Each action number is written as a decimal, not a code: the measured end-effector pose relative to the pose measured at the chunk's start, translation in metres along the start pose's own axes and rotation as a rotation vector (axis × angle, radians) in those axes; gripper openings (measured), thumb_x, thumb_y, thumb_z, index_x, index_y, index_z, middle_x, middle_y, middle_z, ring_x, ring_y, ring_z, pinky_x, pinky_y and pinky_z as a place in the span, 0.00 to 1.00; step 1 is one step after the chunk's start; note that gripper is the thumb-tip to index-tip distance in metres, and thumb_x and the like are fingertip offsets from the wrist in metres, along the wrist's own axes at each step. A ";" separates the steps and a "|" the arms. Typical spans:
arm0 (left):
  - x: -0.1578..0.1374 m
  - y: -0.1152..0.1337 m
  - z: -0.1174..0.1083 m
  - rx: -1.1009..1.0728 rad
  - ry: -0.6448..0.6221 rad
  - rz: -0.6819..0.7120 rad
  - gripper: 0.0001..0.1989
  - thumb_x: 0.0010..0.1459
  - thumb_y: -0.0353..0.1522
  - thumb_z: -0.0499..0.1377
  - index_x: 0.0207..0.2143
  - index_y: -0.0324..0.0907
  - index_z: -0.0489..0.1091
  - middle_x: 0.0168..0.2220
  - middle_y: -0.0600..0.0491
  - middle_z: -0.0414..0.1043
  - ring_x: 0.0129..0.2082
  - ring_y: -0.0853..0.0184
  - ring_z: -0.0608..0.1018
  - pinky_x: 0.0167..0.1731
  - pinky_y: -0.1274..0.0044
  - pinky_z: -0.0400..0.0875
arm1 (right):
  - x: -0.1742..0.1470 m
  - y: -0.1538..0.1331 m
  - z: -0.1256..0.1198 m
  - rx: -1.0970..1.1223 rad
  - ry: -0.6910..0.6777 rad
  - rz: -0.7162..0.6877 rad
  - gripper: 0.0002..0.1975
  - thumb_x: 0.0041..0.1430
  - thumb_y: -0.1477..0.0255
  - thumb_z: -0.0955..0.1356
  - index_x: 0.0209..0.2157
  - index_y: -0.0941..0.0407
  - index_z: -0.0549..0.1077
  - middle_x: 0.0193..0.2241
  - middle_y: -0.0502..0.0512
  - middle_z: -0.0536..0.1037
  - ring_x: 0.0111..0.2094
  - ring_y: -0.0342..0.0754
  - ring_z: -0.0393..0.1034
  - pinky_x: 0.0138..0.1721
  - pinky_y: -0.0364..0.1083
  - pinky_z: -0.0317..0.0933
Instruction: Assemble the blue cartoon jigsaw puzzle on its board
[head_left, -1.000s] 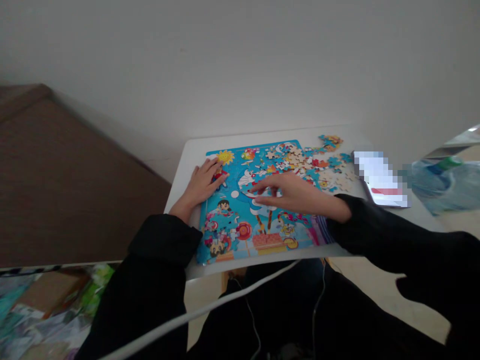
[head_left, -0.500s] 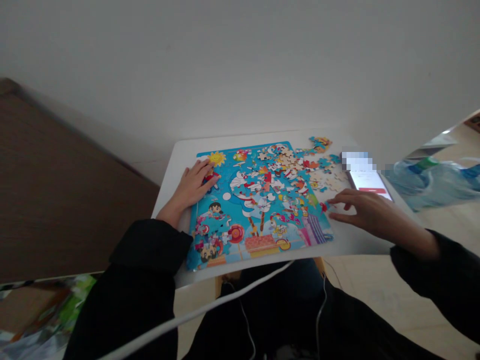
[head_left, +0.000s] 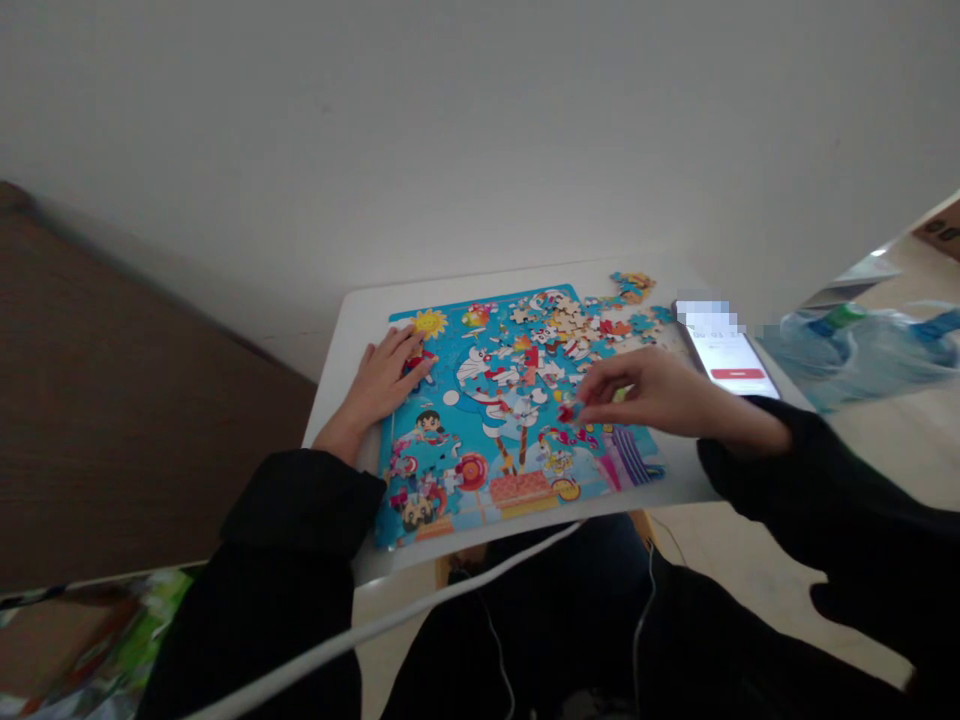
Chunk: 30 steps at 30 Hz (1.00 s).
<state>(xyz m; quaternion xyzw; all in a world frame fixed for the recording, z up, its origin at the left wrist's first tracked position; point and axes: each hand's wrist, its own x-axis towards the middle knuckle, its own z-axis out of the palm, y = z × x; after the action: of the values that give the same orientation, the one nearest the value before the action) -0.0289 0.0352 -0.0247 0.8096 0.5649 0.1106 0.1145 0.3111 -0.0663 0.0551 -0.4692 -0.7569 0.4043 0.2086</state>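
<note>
A blue jigsaw puzzle board with cartoon pictures lies on a small white table. My left hand rests flat on the board's upper left part, below a yellow sun picture, with its fingers spread. Over the right half of the board, my right hand pinches a small red and blue puzzle piece between thumb and fingertips. Loose puzzle pieces are heaped on the board's upper right, some with their bare wood side up. The right hand hides part of the board and some pieces.
More loose pieces lie on the table beyond the board's right edge. A lit phone is at the table's right side. A white cable crosses in front of my lap. A wall stands behind, with a brown wooden panel at left.
My right hand has moved left from the table beside the board to above it, carrying the red and blue puzzle piece. My left hand stays in place on the board.
</note>
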 end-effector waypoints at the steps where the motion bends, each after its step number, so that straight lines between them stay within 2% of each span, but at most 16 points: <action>1: 0.000 0.000 0.000 -0.002 0.002 -0.001 0.29 0.63 0.47 0.44 0.62 0.43 0.56 0.66 0.46 0.50 0.67 0.52 0.50 0.62 0.54 0.45 | 0.010 -0.010 0.015 0.058 -0.105 -0.039 0.14 0.50 0.60 0.71 0.32 0.56 0.76 0.27 0.51 0.78 0.28 0.43 0.72 0.29 0.42 0.64; 4: 0.000 0.000 -0.001 0.001 0.003 -0.002 0.29 0.64 0.47 0.44 0.62 0.43 0.57 0.66 0.46 0.50 0.67 0.53 0.50 0.62 0.55 0.45 | 0.038 -0.029 0.063 0.120 -0.308 -0.132 0.10 0.52 0.67 0.71 0.34 0.59 0.77 0.26 0.51 0.78 0.28 0.42 0.73 0.31 0.41 0.65; 7: -0.001 0.000 -0.001 0.001 0.003 -0.005 0.29 0.64 0.47 0.44 0.62 0.43 0.57 0.67 0.46 0.50 0.67 0.54 0.49 0.62 0.55 0.45 | 0.057 -0.036 0.096 0.100 -0.333 -0.193 0.10 0.53 0.69 0.71 0.37 0.59 0.77 0.27 0.51 0.79 0.30 0.43 0.74 0.34 0.41 0.65; 9: -0.001 0.000 -0.001 -0.006 0.005 -0.008 0.29 0.63 0.47 0.44 0.62 0.42 0.56 0.67 0.46 0.49 0.67 0.53 0.50 0.62 0.54 0.45 | 0.062 -0.039 0.103 0.038 -0.309 -0.223 0.13 0.54 0.70 0.70 0.41 0.58 0.77 0.30 0.52 0.80 0.32 0.44 0.74 0.36 0.42 0.64; 12: -0.002 0.001 -0.001 -0.011 0.003 -0.014 0.29 0.63 0.46 0.45 0.62 0.42 0.56 0.67 0.46 0.49 0.67 0.53 0.50 0.62 0.54 0.44 | 0.062 -0.039 0.094 -0.089 -0.212 -0.286 0.16 0.58 0.66 0.68 0.46 0.57 0.76 0.38 0.55 0.81 0.33 0.45 0.74 0.38 0.44 0.63; 15: -0.001 0.001 -0.001 -0.011 0.001 -0.013 0.29 0.63 0.46 0.45 0.62 0.43 0.56 0.66 0.46 0.50 0.67 0.54 0.50 0.62 0.55 0.44 | 0.061 -0.027 0.069 -0.256 -0.040 -0.306 0.17 0.60 0.65 0.66 0.48 0.56 0.75 0.40 0.56 0.80 0.36 0.46 0.73 0.40 0.46 0.62; 18: -0.001 0.001 -0.001 -0.012 -0.003 0.000 0.29 0.63 0.46 0.45 0.62 0.42 0.56 0.66 0.45 0.50 0.67 0.53 0.50 0.62 0.55 0.44 | 0.064 -0.005 0.043 -0.460 0.087 -0.222 0.16 0.61 0.64 0.64 0.47 0.55 0.76 0.43 0.58 0.78 0.43 0.50 0.72 0.43 0.48 0.61; 21: -0.002 0.000 -0.001 -0.025 -0.001 0.003 0.29 0.63 0.47 0.45 0.62 0.43 0.57 0.66 0.46 0.50 0.67 0.53 0.50 0.62 0.55 0.44 | 0.065 0.015 0.027 -0.605 0.092 -0.163 0.17 0.61 0.61 0.64 0.44 0.56 0.76 0.46 0.60 0.76 0.47 0.54 0.70 0.43 0.49 0.61; 26: -0.002 0.002 -0.003 -0.021 -0.008 0.001 0.29 0.63 0.46 0.45 0.62 0.43 0.57 0.66 0.46 0.50 0.67 0.54 0.50 0.62 0.56 0.44 | 0.063 0.025 0.019 -0.587 0.098 -0.146 0.16 0.61 0.61 0.64 0.38 0.56 0.77 0.42 0.58 0.77 0.44 0.52 0.70 0.41 0.48 0.60; 30: -0.002 0.002 -0.003 -0.015 -0.016 0.000 0.30 0.63 0.47 0.44 0.61 0.40 0.57 0.66 0.45 0.49 0.67 0.53 0.49 0.62 0.55 0.44 | 0.062 0.030 0.011 -0.416 0.121 -0.080 0.13 0.56 0.63 0.68 0.35 0.57 0.76 0.33 0.55 0.78 0.34 0.47 0.70 0.34 0.46 0.59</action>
<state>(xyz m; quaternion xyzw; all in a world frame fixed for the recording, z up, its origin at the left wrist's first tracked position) -0.0289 0.0326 -0.0215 0.8098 0.5630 0.1082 0.1251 0.2900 -0.0098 0.0206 -0.4951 -0.8281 0.2019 0.1683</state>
